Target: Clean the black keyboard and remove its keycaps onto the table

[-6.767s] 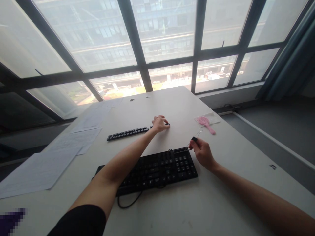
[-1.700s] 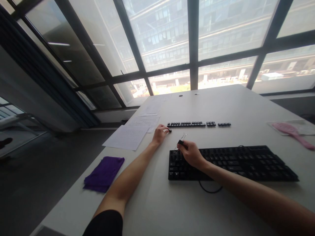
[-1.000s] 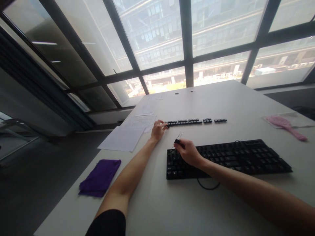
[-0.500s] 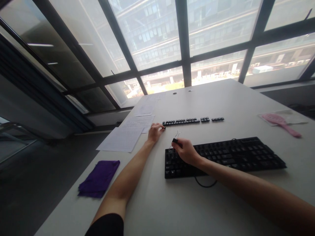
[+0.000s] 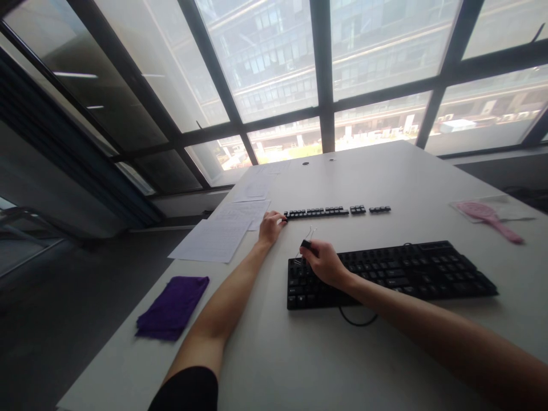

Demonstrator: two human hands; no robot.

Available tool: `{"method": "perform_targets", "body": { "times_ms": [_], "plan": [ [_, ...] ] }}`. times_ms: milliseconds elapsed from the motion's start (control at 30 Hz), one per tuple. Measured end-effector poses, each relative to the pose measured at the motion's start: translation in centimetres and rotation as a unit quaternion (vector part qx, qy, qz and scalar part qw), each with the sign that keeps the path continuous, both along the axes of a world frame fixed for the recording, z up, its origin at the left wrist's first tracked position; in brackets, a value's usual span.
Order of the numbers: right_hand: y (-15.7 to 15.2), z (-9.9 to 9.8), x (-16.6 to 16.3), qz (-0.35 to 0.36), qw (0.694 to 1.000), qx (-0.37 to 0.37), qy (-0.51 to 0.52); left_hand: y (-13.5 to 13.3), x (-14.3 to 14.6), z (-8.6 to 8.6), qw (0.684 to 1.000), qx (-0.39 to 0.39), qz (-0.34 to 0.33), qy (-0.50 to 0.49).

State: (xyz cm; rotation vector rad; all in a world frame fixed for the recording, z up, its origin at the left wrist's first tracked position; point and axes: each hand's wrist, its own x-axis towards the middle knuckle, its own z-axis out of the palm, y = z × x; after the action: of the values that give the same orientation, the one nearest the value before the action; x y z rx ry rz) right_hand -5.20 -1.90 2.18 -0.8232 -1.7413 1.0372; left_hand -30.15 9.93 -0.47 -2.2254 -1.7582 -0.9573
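Note:
My left hand [image 5: 271,225] rests on the white table [image 5: 385,177], its fingers pinched on a black keycap at the left end of a row of loose keycaps [image 5: 317,212]. My right hand [image 5: 325,264] hovers over the left end of the black keyboard [image 5: 411,274], closed on a small wire key puller [image 5: 307,244] with a black grip and thin metal loops pointing up. The keyboard's cable loops toward me under my right forearm.
Sheets of paper [image 5: 222,237] lie left of the keycap row. A purple cloth [image 5: 173,305] sits near the table's left edge. A pink brush [image 5: 492,218] lies on a clear bag at the far right. Large windows stand behind the table.
Over the last second my left hand stayed at the left end of the keycap row and my right hand held the puller over the keyboard; earlier both hands worked at the keyboard's right end.

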Motion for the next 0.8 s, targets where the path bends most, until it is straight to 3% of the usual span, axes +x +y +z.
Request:
{"method": "perform_targets", "body": {
  "times_ms": [800],
  "plan": [
    [0.28,-0.12,-0.08,-0.002,1.000,-0.009,0.005,0.01,-0.18,0.09,1.000,-0.001,-0.008,-0.013]
  ]
}}
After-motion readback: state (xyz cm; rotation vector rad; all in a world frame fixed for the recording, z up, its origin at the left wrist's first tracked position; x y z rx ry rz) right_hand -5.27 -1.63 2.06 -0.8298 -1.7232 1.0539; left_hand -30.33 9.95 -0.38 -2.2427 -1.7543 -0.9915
